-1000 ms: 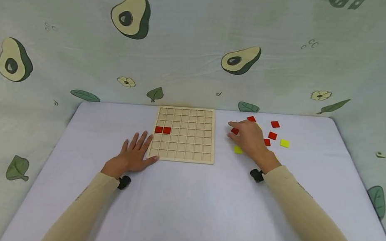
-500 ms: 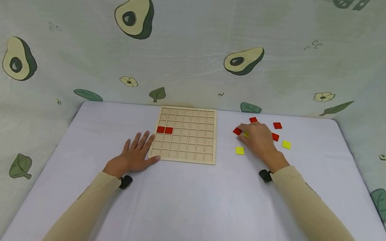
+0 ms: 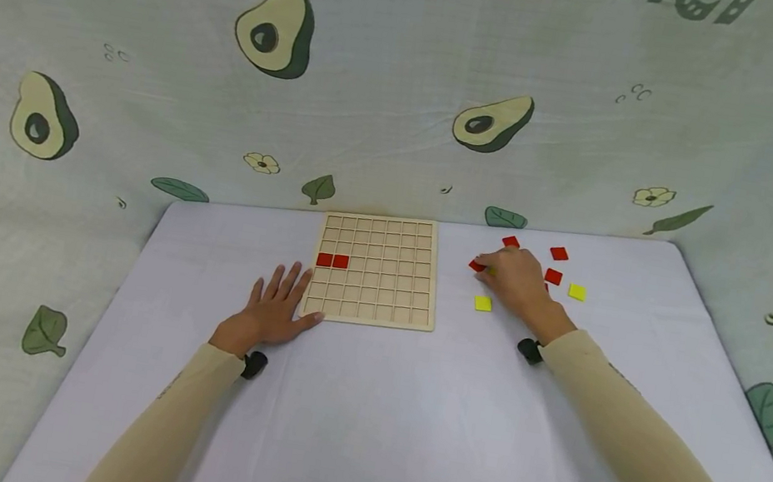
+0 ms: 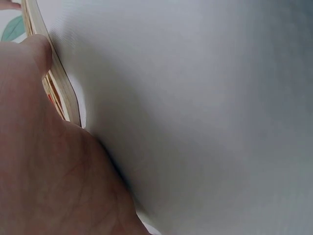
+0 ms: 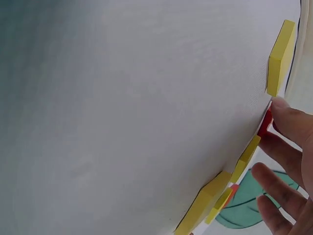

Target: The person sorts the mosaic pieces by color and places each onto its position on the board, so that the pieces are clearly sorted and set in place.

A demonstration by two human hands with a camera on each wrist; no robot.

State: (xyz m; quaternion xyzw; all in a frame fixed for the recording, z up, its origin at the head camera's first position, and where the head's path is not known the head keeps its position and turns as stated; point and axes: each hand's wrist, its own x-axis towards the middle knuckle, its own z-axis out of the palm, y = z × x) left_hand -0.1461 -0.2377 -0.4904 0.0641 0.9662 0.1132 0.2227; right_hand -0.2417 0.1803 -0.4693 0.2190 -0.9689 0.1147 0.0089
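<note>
My left hand (image 3: pixel 268 315) lies flat with fingers spread on the white table, touching the left edge and lower-left corner of a wooden grid board (image 3: pixel 387 283). In the left wrist view, the thumb rests on the board's rim (image 4: pixel 68 95). Two red square tiles (image 3: pixel 333 260) sit side by side in the board's left cells. Right of the board, my right hand (image 3: pixel 518 283) pinches a red tile (image 3: pixel 477 265) between thumb and index finger, down at the table. The right wrist view has that red tile (image 5: pixel 264 123) between them, partly hidden; the other fingers are loosely bent.
Loose red tiles (image 3: pixel 554 277) and yellow tiles (image 3: pixel 577 292) lie around the right hand, some partly covered by it. One yellow tile (image 3: pixel 483 303) is in front of the thumb. Behind the table hangs an avocado-print cloth (image 3: pixel 374 129).
My right hand has drawn slightly back to the right, and its thumb and index finger have come together on the red tile. The left hand stays in place; the head view has shifted slightly.
</note>
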